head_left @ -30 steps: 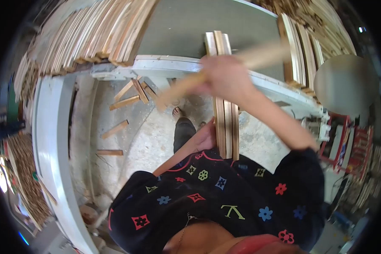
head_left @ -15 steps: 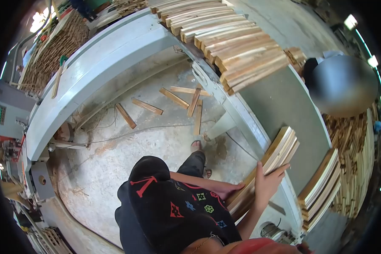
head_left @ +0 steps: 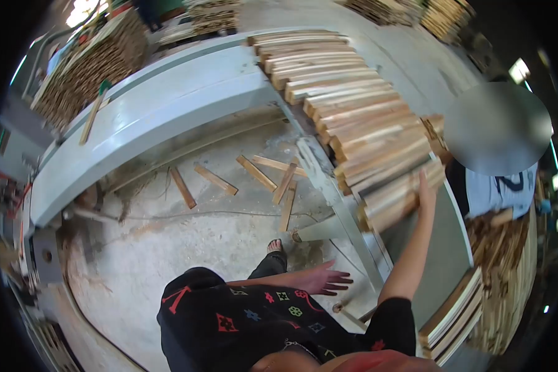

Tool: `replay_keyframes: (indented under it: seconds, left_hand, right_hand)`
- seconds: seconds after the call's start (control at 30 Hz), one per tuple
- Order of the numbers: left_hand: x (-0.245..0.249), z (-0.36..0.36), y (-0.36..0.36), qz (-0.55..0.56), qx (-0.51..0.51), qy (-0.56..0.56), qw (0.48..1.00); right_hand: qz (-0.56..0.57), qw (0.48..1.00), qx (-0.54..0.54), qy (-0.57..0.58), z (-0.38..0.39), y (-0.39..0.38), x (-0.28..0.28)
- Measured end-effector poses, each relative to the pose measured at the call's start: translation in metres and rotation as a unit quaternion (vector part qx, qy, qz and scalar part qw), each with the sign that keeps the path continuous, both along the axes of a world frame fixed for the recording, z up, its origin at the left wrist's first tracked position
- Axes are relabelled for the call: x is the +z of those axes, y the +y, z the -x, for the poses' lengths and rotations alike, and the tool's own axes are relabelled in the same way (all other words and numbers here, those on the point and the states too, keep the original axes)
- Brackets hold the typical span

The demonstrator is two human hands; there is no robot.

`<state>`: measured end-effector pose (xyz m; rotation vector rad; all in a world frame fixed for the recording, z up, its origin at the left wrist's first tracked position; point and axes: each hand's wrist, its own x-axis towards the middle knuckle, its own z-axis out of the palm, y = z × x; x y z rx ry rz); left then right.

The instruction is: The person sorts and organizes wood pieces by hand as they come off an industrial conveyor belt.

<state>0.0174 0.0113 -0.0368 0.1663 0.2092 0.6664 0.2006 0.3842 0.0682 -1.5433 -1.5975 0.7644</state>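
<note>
My right hand (head_left: pixel 426 193) is against the near side of a small bundle of wooden strips (head_left: pixel 390 199), which lies on the grey tabletop. Motion blurs both, and part of the fingers is hidden by the wood. Just beyond this bundle is a long row of wooden strips (head_left: pixel 353 118) laid side by side. My left hand (head_left: pixel 330 279) is open in front of my body, fingers spread, holding nothing, near the table's edge.
A pale curved machine frame (head_left: pixel 161 118) arcs around the left. Several loose wood pieces (head_left: pixel 254 172) lie on the concrete floor. At right stand a co-worker in a white shirt (head_left: pixel 502 192), stacked strips (head_left: pixel 456 316) and a larger wood pile (head_left: pixel 502 266).
The small bundle has moved from in front of me onto the table, up beside the row, with my right hand at it. My left hand has let go and spread its fingers.
</note>
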Motion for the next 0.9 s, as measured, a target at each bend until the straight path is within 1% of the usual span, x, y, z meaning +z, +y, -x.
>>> replay_keyframes:
  seconds: [0.03, 0.07, 0.1, 0.13, 0.2, 0.27, 0.3, 0.33, 0.37, 0.4, 0.43, 0.47, 0.53, 0.57, 0.63, 0.67, 0.7, 0.73, 0.8, 0.9]
  left_hand:
    - [-0.006, 0.004, -0.002, 0.000, -0.002, 0.025, 1.000]
    - [-0.014, 0.005, -0.004, 0.000, -0.012, 0.049, 0.999]
    - [-0.020, 0.007, -0.003, -0.010, -0.024, 0.051, 0.998]
    - [-0.026, 0.009, -0.006, 0.006, -0.023, 0.072, 0.997]
    - [-0.020, 0.023, -0.008, -0.032, -0.039, 0.119, 0.992]
    - [-0.028, 0.032, -0.009, 0.009, -0.031, 0.120, 0.992]
    - [-0.033, 0.030, -0.010, 0.031, -0.021, 0.121, 0.992]
    - [-0.034, 0.027, -0.013, 0.046, -0.036, 0.141, 0.988]
    - [-0.033, 0.027, -0.010, 0.059, -0.045, 0.166, 0.983]
    - [-0.030, 0.030, -0.003, 0.068, -0.046, 0.197, 0.977]
    - [-0.025, 0.028, 0.000, 0.060, -0.049, 0.224, 0.971]
    - [-0.024, 0.028, 0.000, 0.039, -0.044, 0.217, 0.974]
    - [-0.017, 0.026, 0.008, -0.010, -0.024, 0.199, 0.980]
    - [-0.010, 0.024, 0.010, -0.010, -0.003, 0.224, 0.975]
    - [-0.012, 0.029, 0.016, -0.020, 0.033, 0.224, 0.974]
    - [-0.017, 0.028, 0.009, -0.013, 0.041, 0.228, 0.973]
    - [-0.021, 0.028, 0.005, -0.008, 0.036, 0.226, 0.973]
    - [-0.026, 0.028, 0.004, -0.004, 0.032, 0.220, 0.975]
    - [-0.035, 0.031, 0.002, 0.015, -0.004, 0.242, 0.970]
    - [-0.036, 0.032, -0.003, 0.013, -0.029, 0.271, 0.962]
  right_hand:
    - [0.067, 0.995, -0.001, 0.072, -0.002, -0.006, 0.010]
    - [0.131, 0.980, -0.010, 0.149, 0.019, -0.039, 0.045]
    - [0.112, 0.978, -0.038, 0.173, 0.015, -0.047, 0.039]
    - [0.091, 0.974, -0.071, 0.196, 0.005, -0.062, 0.030]
    - [0.069, 0.958, -0.083, 0.265, -0.016, -0.114, 0.018]
    - [0.050, 0.963, -0.078, 0.252, -0.038, -0.154, -0.015]
    - [0.044, 0.966, -0.074, 0.244, -0.038, -0.165, -0.017]
    - [0.043, 0.968, -0.066, 0.238, -0.032, -0.170, -0.017]
    - [0.060, 0.975, -0.062, 0.206, -0.020, -0.167, -0.014]
    - [0.077, 0.979, -0.052, 0.181, -0.004, -0.156, -0.009]
    - [0.061, 0.989, -0.069, 0.115, 0.010, -0.137, -0.006]
    - [0.047, 0.994, -0.083, 0.051, 0.023, -0.120, -0.007]
    - [0.017, 0.990, -0.142, -0.012, 0.047, -0.096, -0.017]
    - [-0.002, 0.985, -0.170, -0.043, 0.059, -0.077, -0.017]
    - [0.023, 0.993, -0.102, 0.055, 0.068, -0.056, -0.009]
    - [0.049, 0.991, -0.079, 0.096, 0.057, -0.061, -0.016]
    - [0.044, 0.994, -0.085, 0.055, 0.052, -0.063, -0.021]
    - [0.020, 0.995, -0.028, 0.096, 0.042, -0.078, -0.018]
    - [-0.065, 0.996, 0.016, 0.053, 0.023, -0.112, -0.004]
    - [-0.127, 0.961, -0.091, 0.227, -0.014, -0.210, 0.019]
